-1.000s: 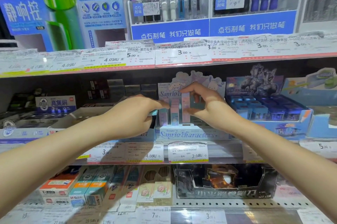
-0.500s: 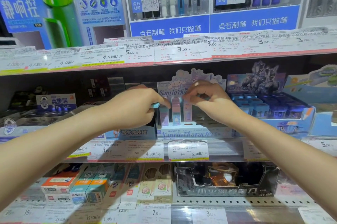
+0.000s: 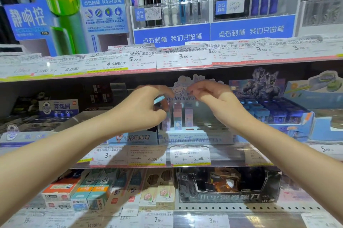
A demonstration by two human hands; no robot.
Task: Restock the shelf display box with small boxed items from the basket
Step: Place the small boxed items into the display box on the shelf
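Note:
The pale blue display box [image 3: 194, 139] with cartoon characters on its back card stands on the middle shelf. Three small pink-and-blue boxed items [image 3: 177, 114] stand upright in its left part; the right part looks empty. My left hand [image 3: 141, 111] grips a small light-blue boxed item [image 3: 159, 100] just above and left of that row. My right hand [image 3: 211, 98] hovers over the box in front of the back card, fingertips curled together, with nothing seen between them. The basket is out of view.
A blue display box [image 3: 289, 116] of small dark-blue items stands right of the display box, and an eraser box [image 3: 137, 137] stands left of it. Price tags [image 3: 190, 155] line the shelf edge. The upper shelf [image 3: 176, 64] hangs close overhead. Pencil boxes [image 3: 96, 192] fill the shelf below.
Both hands have lifted from the row of small boxes. My right hand let go of the boxes and rose to the back card. My left hand's light-blue box now shows more.

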